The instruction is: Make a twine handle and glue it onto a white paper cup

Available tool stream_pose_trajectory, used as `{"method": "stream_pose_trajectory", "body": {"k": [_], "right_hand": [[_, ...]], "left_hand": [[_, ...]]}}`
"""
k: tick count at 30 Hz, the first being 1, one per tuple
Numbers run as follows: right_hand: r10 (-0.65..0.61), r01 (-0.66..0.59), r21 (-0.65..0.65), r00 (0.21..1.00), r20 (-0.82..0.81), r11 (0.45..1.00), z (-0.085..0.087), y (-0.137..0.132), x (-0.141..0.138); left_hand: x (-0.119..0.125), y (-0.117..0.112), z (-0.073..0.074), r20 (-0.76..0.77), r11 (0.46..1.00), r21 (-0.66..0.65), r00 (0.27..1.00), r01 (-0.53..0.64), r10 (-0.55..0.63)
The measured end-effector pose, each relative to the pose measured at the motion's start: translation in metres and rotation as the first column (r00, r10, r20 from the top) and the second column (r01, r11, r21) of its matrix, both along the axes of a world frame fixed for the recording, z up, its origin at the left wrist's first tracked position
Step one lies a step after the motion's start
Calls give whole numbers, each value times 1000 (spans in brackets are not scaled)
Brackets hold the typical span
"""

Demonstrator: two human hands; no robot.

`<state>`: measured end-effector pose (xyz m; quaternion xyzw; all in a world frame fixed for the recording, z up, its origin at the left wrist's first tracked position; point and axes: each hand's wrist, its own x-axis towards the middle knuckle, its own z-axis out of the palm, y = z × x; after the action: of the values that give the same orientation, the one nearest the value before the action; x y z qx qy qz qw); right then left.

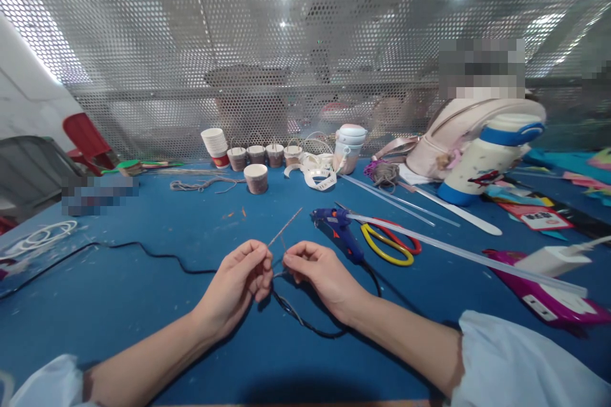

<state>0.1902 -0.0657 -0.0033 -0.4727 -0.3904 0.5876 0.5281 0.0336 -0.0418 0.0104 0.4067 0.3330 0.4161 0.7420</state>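
My left hand (245,270) is closed in a pinch on a thin brownish stick (286,227), which slants up and to the right. Beside it, my right hand (317,270) pinches a fine grey yarn strand (283,241) that runs up toward the stick. More grey yarn (291,310) trails on the table under the hands, close to a black cord. Just beyond my right hand lies a blue hot glue gun (337,226) with a long clear glue stick (458,248) in its back. Scissors (389,245) with yellow and red handles lie beside it.
On the blue table (143,305), a wrapped paper cup (256,179) stands before several small handled cups (274,156) and a cup stack (214,146). White tape (319,177), yarn balls (384,173), bottles (489,159) and a pink bag are farther back. A magenta power bank-like object (548,305) lies right.
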Motion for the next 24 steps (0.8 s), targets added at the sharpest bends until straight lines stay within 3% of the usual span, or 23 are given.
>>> {"method": "stream_pose_trajectory", "body": {"k": [11, 14, 17, 20, 24], "right_hand": [[34, -35, 12, 998, 57, 999, -2, 1, 1], [51, -53, 11, 990, 134, 999, 3, 2, 6], [-36, 24, 73, 984, 174, 997, 14, 4, 16], [-145, 132, 146, 985, 88, 981, 24, 7, 26], [-114, 123, 128, 991, -74, 984, 29, 8, 32]], "left_hand": [[-2, 3, 10, 153, 994, -85, 987, 69, -55], [-4, 3, 10, 133, 995, -65, 989, 69, -60], [-7, 3, 11, 100, 997, -31, 992, 76, -73], [-9, 3, 12, 62, 995, -25, 993, 100, -98], [-9, 4, 10, 12, 986, -36, 986, 166, -165]]}}
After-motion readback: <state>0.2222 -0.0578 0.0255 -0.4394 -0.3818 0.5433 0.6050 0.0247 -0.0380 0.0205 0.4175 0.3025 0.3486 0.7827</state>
